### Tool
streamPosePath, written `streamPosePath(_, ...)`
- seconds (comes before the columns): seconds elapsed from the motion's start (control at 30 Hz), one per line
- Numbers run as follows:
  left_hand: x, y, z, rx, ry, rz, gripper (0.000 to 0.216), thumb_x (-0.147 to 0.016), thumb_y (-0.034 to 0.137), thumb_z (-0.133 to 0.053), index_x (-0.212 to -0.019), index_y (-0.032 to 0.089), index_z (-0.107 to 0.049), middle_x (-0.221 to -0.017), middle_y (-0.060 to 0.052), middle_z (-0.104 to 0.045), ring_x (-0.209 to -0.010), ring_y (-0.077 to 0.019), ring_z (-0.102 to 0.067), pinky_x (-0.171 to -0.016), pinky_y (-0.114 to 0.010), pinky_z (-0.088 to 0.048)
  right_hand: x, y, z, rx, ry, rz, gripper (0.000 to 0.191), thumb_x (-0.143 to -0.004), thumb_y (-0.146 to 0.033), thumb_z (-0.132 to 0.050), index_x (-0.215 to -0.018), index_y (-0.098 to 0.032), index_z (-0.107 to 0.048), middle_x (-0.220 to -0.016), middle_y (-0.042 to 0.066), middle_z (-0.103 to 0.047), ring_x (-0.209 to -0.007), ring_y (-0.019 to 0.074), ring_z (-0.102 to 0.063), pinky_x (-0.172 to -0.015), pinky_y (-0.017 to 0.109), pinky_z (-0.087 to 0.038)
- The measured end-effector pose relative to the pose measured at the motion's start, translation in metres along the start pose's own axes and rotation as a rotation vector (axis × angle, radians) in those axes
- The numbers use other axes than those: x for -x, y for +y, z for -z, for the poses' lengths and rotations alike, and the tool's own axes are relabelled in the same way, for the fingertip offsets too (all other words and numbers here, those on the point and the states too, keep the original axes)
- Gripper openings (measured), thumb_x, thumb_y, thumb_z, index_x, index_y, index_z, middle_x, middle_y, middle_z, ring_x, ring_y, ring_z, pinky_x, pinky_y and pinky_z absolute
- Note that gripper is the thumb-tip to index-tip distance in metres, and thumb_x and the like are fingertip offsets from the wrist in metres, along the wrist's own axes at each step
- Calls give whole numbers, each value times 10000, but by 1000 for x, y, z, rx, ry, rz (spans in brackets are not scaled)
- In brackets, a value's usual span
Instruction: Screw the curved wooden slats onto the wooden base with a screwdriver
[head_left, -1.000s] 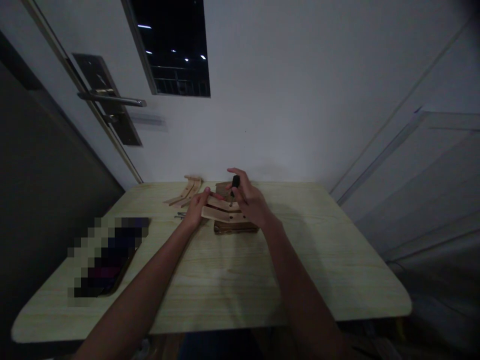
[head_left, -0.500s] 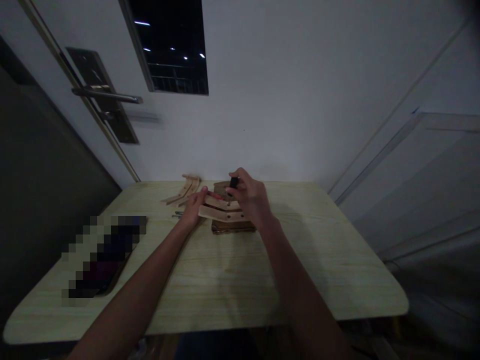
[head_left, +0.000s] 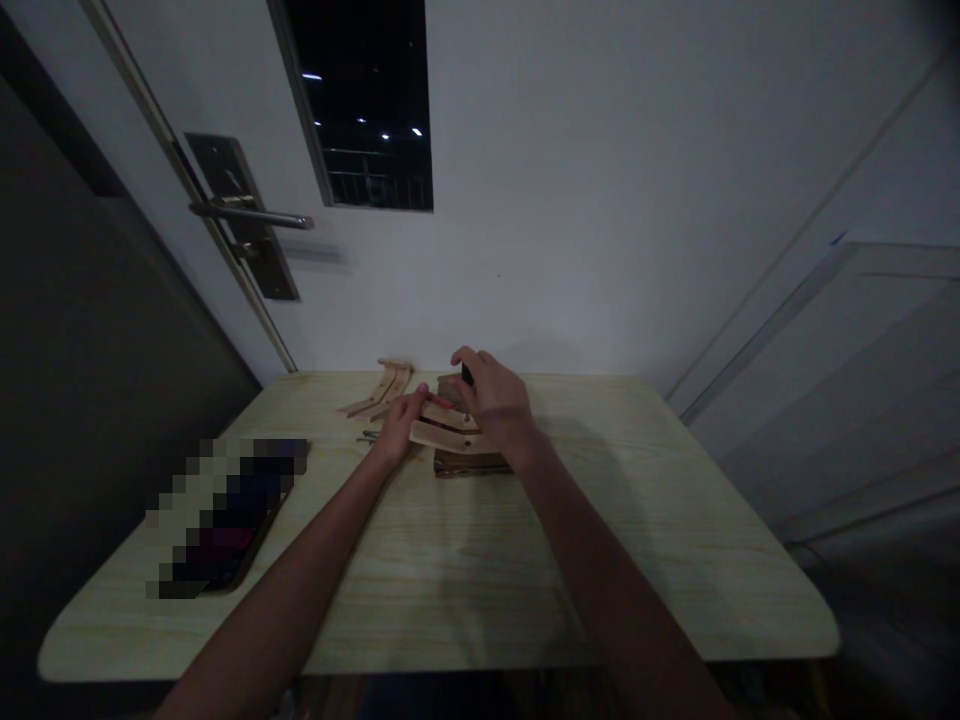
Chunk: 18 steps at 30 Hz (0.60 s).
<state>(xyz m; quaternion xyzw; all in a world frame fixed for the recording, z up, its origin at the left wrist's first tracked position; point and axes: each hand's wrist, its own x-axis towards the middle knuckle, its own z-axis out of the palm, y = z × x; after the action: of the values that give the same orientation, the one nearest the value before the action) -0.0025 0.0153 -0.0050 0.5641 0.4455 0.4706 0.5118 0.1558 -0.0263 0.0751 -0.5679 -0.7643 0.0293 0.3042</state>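
My left hand (head_left: 401,428) is closed around the left end of a pale bent wooden piece (head_left: 442,437), its thumb on top. This piece has two strips with a gap between them and small dark holes. It rests on a brown block (head_left: 472,464). Above the wood, my right hand (head_left: 501,400) grips a black-handled screwdriver (head_left: 466,374) held upright; its lower end is mostly hidden by the fingers. A thin red item (head_left: 441,401) lies beside my left thumb, partly covered.
Another bent wooden piece (head_left: 386,388) lies behind my left hand. Small metal pieces (head_left: 367,437), perhaps screws, lie left of it. A phone-like dark device (head_left: 255,535), partly blurred out, lies on the table's left side. A white door with a handle (head_left: 255,215) stands behind the table.
The whole view has shifted, so everything appears a little lower and farther right. My right hand has turned slightly around the screwdriver, whose handle shows less. My left hand keeps its hold.
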Motion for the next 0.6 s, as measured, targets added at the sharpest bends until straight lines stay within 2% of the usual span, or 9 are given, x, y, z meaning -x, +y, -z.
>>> streamPosePath(0.1, 2, 3, 0, -15, 5, -5, 600, -794, 710, -495, -775, 155, -724, -592, -65, -666, -572, -204, -620, -599, -312, -484, -1, 5, 1, -132, 5, 24, 387, -907, -190, -472, -1287, -156, -534, -1150, 113, -658, -959, 201, -607, -818, 306, -452)
streamPosePath(0.2, 2, 2, 0, -13, 10, -9, 613, -798, 710, -489, -755, 142, -715, -625, -79, -687, -565, -201, -621, -583, -305, -477, -2, 16, 2, -318, -65, 92, 484, -862, -101, -423, -1335, -167, -503, -1125, 86, -671, -894, 164, -604, -789, 274, -460)
streamPosePath(0.27, 1, 1, 0, -11, 4, -12, 622, -798, 715, -487, -756, 137, -715, -652, -89, -703, -574, -206, -631, -585, -308, -481, -1, 24, 2, -390, -84, 123, 462, -860, -124, -442, -1310, -177, -528, -1055, 61, -677, -841, 155, -594, -749, 262, -455)
streamPosePath(0.43, 1, -1, 0, -4, -17, -10, 632, -812, 714, -465, -801, 131, -709, -713, -102, -731, -652, -229, -675, -629, -315, -498, 1, 37, -2, -494, -31, 157, 410, -859, -202, -515, -1267, -190, -556, -828, 10, -632, -700, 139, -540, -691, 266, -428)
streamPosePath(0.6, 2, 0, 0, -41, -11, -20, 639, -826, 702, -440, -790, 122, -705, -688, -107, -715, -617, -213, -644, -611, -307, -476, 0, 38, -4, -532, -11, 171, 286, -856, -234, -533, -1139, -223, -574, -788, -16, -589, -666, 119, -518, -674, 252, -418)
